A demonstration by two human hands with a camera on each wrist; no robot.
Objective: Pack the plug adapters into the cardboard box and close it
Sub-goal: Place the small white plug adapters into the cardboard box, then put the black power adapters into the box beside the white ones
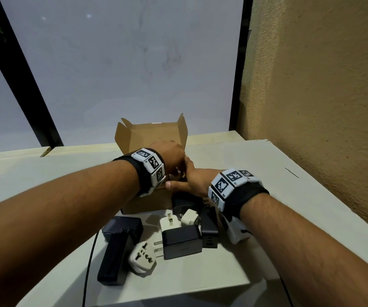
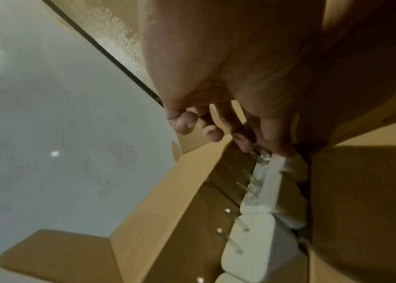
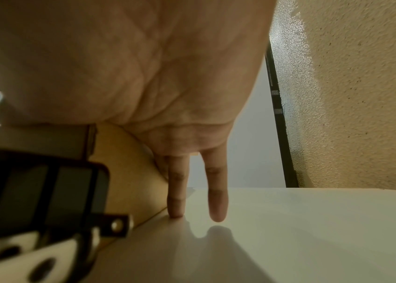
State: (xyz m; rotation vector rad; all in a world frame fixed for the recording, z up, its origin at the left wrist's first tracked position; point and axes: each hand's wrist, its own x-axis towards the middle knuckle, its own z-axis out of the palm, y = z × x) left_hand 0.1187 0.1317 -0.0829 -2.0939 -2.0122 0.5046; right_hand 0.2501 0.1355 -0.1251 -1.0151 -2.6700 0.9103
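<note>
- The open brown cardboard box point(image 1: 154, 138) sits at the far middle of the pale tabletop point(image 1: 267, 196), lid flaps standing up against the frosted window behind.
- Left hand point(image 1: 169, 156) is down inside the box; the left wrist view shows its fingers point(image 2: 243, 139) pinching the metal prongs of a white plug adapter point(image 2: 279, 162), which stands at the end of a row of white adapters point(image 2: 252, 243) lined up along one wall, prongs all facing the same way.
- That tidy row looks deliberate: packed edge to edge, it leaves room for the bulkier black ones.
- Right hand point(image 1: 189, 180) is pressed against the box's near right side, thumb along the rim. In the right wrist view two fingers point(image 3: 176, 191) stretch straight down to the tabletop beside the cardboard, gripping nothing. I'd judge it is bracing the light box so it doesn't slide while the left hand seats the adapter.
- Plenty still waits on the near tabletop: a black cube-shaped charger point(image 1: 182, 241) with its prongs pointing left, a beige round universal adapter point(image 1: 143, 257), a long black power brick point(image 1: 114, 258), small white plugs point(image 1: 169, 222) and more black units just by the box.
- Judgement: packing is partway through, and closing is a good way off.
</note>
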